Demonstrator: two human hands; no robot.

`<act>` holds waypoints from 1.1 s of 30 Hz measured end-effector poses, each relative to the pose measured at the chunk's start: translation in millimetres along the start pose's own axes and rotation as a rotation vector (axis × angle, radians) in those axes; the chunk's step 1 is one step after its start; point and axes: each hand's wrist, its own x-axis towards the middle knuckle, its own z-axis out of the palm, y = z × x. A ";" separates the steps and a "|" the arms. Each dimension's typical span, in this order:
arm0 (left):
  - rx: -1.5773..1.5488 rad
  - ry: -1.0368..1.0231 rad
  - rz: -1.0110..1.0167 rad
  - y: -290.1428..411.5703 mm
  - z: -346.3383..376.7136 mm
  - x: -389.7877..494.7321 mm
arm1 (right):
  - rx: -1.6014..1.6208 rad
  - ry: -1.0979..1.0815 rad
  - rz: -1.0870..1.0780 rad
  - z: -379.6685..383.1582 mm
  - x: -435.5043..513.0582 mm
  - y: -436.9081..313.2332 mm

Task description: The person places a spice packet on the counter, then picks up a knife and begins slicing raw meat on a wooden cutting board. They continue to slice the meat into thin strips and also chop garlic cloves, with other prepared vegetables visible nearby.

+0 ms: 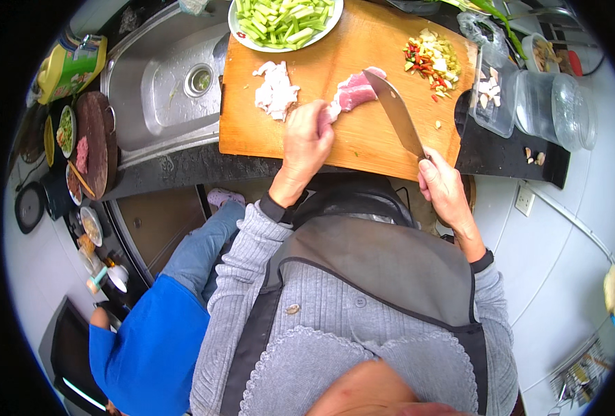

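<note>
A piece of raw red meat with a pale fatty end lies on the wooden cutting board. My left hand grips its pale end near the board's middle. In my right hand is the handle of a broad kitchen knife, its blade slanting up and left so that the tip is at the meat's right end; whether they touch is unclear. Left of the meat is a heap of pale cut fat or meat pieces. Chopped red chillies and pale, yellowish pieces lie at the board's upper right.
A plate of cut green stalks stands on the board's top edge. Left is a steel sink, then a round board with minced meat. Plastic containers stand at right. A person in blue is close at my left.
</note>
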 end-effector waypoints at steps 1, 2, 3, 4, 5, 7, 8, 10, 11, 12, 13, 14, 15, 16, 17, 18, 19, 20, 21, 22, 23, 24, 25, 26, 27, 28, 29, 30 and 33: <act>-0.065 0.007 -0.112 0.8 -3.8 -3.3 | -0.004 -0.018 -0.033 -3.4 4.4 0.7; -0.259 -0.013 -0.310 2.2 -8.3 -6.6 | 0.003 -0.017 -0.032 -5.1 8.3 1.4; -0.692 -0.041 -0.594 3.1 -13.8 -7.9 | 0.029 -0.027 -0.024 -6.6 11.3 1.9; -0.939 0.009 -0.650 4.3 -20.9 -9.7 | 0.061 -0.040 -0.014 -6.8 13.8 2.2; -1.211 0.045 -0.689 6.1 -28.2 -11.3 | 0.092 -0.052 -0.002 -6.3 16.1 2.2; -1.403 -0.012 -0.728 9.8 -37.7 -10.9 | 0.137 -0.111 0.024 -3.0 17.4 0.6; -1.474 -0.035 -0.749 12.2 -39.8 -10.1 | 0.155 -0.150 0.038 -1.0 17.4 -1.0; -1.465 -0.074 -0.764 17.4 -39.8 -9.4 | 0.183 -0.222 0.083 3.5 16.5 -5.2; -1.465 -0.066 -0.750 19.2 -40.5 -9.6 | 0.154 -0.254 0.100 5.6 17.4 -7.6; -1.464 -0.062 -0.748 20.6 -41.0 -10.3 | 0.125 -0.288 0.120 7.6 18.5 -9.9; -1.466 -0.059 -0.750 21.5 -42.4 -11.4 | 0.098 -0.328 0.136 9.1 19.9 -12.2; -1.475 -0.071 -0.759 20.9 -44.6 -12.1 | 0.005 -0.343 0.085 10.2 23.0 -14.1; -1.489 -0.085 -0.779 20.2 -47.0 -13.3 | -0.053 -0.341 0.082 10.3 26.6 -16.0; -1.502 -0.092 -0.812 18.4 -49.7 -14.3 | -0.106 -0.342 0.073 10.0 30.5 -17.8; -1.556 -0.102 -0.808 16.2 -52.4 -15.6 | -0.159 -0.342 0.062 9.0 33.7 -19.4; -1.561 -0.089 -0.832 12.9 -55.7 -17.1 | -0.183 -0.268 0.023 8.3 35.9 -20.9; -1.608 -0.081 -0.820 8.7 -59.3 -18.6 | -0.301 -0.189 -0.036 6.7 38.4 -22.5; -1.658 -0.074 -0.824 4.2 -61.7 -20.4 | -0.303 -0.162 -0.060 3.7 39.2 -24.9; -1.670 -0.047 -0.818 -1.2 -65.4 -23.0 | -0.331 -0.120 -0.049 1.4 39.0 -27.1; -1.652 -0.025 -0.792 -6.4 -70.2 -27.0 | -0.322 -0.177 0.102 -4.2 36.9 -31.4; -1.644 0.005 -0.770 -11.8 -75.8 -31.2 | -0.335 -0.210 0.071 -5.9 32.7 -34.9; -1.643 0.039 -0.742 -16.8 -81.9 -36.3 | -0.347 -0.246 0.035 -8.2 28.7 -39.7; -1.631 0.086 -0.732 -20.7 -89.6 -42.4 | -0.380 -0.279 0.032 -8.8 27.7 -44.5; -1.546 0.133 -0.777 -24.7 -97.0 -46.9 | -0.476 -0.344 -0.075 -7.4 27.5 -49.5; -1.507 0.166 -0.761 -28.2 -104.2 -50.7 | -0.537 -0.436 -0.059 -5.9 30.1 -54.8; -1.516 0.171 -0.754 -31.6 -111.8 -53.8 | -0.549 -0.490 -0.119 1.2 37.1 -57.7; -1.489 0.194 -0.741 -33.9 -117.8 -56.5 | -0.563 -0.546 -0.163 9.8 44.3 -60.0; -1.462 0.218 -0.735 -35.1 -122.9 -59.2 | -0.564 -0.577 -0.215 19.3 53.3 -61.7; -1.466 0.224 -0.683 -37.2 -131.3 -60.5 | -0.581 -0.628 -0.334 43.7 81.7 -67.2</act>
